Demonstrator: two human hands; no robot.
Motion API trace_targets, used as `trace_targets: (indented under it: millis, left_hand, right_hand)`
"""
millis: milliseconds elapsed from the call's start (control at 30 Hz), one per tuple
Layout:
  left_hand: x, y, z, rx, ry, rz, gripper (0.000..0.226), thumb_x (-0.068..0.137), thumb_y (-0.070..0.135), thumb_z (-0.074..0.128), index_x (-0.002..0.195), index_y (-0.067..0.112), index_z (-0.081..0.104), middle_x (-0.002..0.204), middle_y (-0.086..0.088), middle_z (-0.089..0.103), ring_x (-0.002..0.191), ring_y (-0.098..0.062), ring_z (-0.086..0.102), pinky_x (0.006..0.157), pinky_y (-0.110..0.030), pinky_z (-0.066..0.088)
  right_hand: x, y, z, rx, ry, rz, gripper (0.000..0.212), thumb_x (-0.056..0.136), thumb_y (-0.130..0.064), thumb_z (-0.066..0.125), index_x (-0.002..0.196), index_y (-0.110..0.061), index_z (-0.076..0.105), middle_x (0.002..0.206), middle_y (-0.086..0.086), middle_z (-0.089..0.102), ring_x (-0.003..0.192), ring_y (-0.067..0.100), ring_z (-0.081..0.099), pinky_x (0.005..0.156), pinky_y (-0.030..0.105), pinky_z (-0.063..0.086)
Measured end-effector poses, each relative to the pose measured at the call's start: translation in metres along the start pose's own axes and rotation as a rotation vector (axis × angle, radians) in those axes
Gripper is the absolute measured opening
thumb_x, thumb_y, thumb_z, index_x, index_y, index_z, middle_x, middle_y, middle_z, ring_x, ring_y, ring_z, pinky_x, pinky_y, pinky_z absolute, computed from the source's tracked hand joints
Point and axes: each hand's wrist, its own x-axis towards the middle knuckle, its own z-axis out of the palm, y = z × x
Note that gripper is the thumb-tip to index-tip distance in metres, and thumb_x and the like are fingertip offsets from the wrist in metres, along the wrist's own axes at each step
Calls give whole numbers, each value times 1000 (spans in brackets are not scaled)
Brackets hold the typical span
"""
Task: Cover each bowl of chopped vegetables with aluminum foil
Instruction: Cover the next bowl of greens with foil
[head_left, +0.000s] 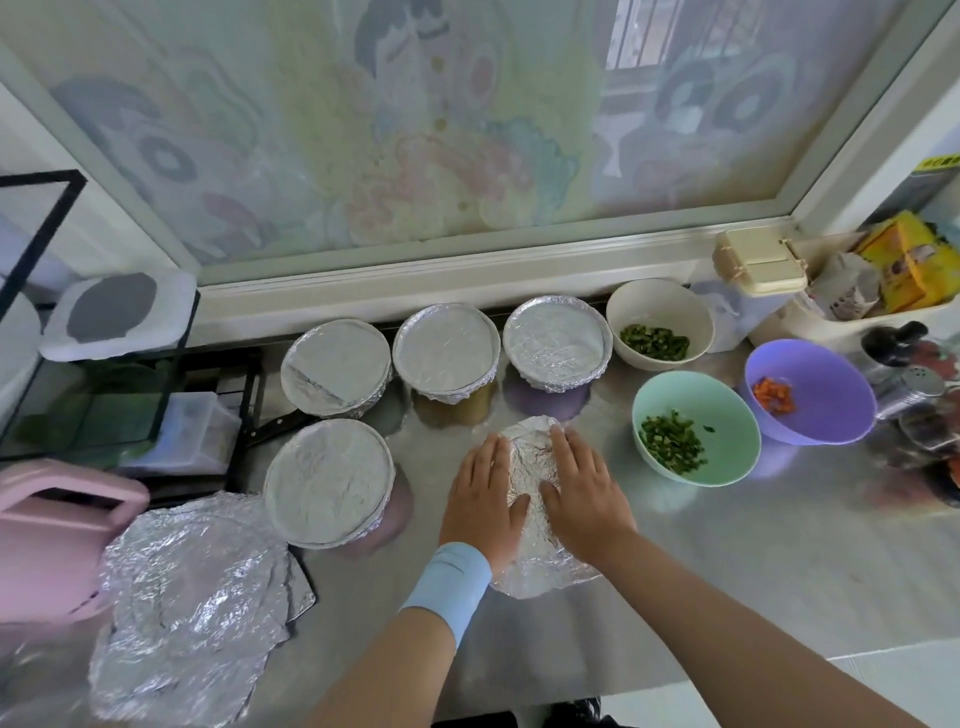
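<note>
While the left hand (483, 493) and the right hand (584, 491) lay side by side, palms down and fingers straight, both pressed a crumpled foil sheet (535, 569) flat on the steel counter (727, 551); neither curled round anything.

- Beyond the fingertips, in a row, foil-wrapped: left covered bowl (336, 366), middle covered bowl (445, 348), right covered bowl (556, 340).
- Just left of the left hand: fourth covered bowl (330, 480).
- Further left, nearer the person: stack of loose foil (192, 597).
- Right of the right hand, uncovered: green bowl (727, 415), chopped greens; purple bowl (831, 395), orange pieces; white bowl (660, 306), beyond, chopped greens.
- Left wrist: blue band (449, 577).
</note>
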Motion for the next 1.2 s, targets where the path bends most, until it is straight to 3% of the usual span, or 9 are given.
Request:
trace_targets:
  millis: [67,200,333,433,500,700,833,1033,1200]
  left_hand:
    - [0,-1,-1,-33,17,7,77,90,50,19,157,14,5,164,-4,7,149,-24,10,123,-34,6]
    - [3,0,-9,-97,73,8,69,93,38,48,153,14,25,155,-7,32,139,-27,33,115,-39,28]
    - [24,-6,-19,-4,138,127,55,92,34,48,144,19,43,139,-6,51,127,-28,49,104,-42,42]
    - [36,-12,-16,0,94,234,56,98,32,30,151,15,34,153,-5,38,140,-25,36,115,-39,32]
    - [37,-13,-13,-90,40,218,55,102,30,31,155,16,23,156,-4,32,142,-22,30,118,-35,25]
    - [35,-11,-15,-271,89,136,47,103,23,38,149,23,34,145,4,44,131,-16,38,109,-30,35]
    - [27,-5,-12,-299,111,-7,46,103,22,38,148,26,36,144,7,44,130,-14,40,106,-28,36]
    - [9,9,-20,-245,87,-212,47,100,23,42,146,19,37,149,1,39,136,-19,35,107,-31,35]
    - [17,15,-40,-93,110,11,73,90,4,48,155,17,17,163,0,14,149,-18,13,119,-24,8]
  right_hand:
    - [0,0,4,29,22,12,73,95,-42,40,156,-22,7,155,2,24,137,26,32,111,40,33]
    - [1,-1,5,47,53,16,77,85,-51,25,155,-22,14,146,2,34,126,28,41,107,43,39]
    - [-1,-3,5,31,65,-2,71,94,-40,42,156,-22,12,146,2,34,126,27,41,108,41,37]
    - [-1,-2,6,24,63,-3,71,93,-43,38,156,-23,11,145,1,34,125,26,42,109,40,37]
    - [0,-1,8,21,62,1,72,91,-49,28,155,-23,11,144,1,34,124,26,42,109,40,37]
    - [4,3,10,33,79,-18,69,90,-50,32,153,-25,18,141,-2,39,122,24,45,101,42,44]
    - [9,6,4,5,34,-100,68,93,-46,39,153,-27,13,141,-2,37,123,23,42,99,41,44]
    - [25,15,-12,-223,-64,-341,70,93,-54,22,155,-24,10,152,4,34,135,25,37,109,41,34]
    - [10,9,-20,-263,7,-247,66,91,-39,37,149,-8,34,152,16,37,139,34,38,110,48,38]
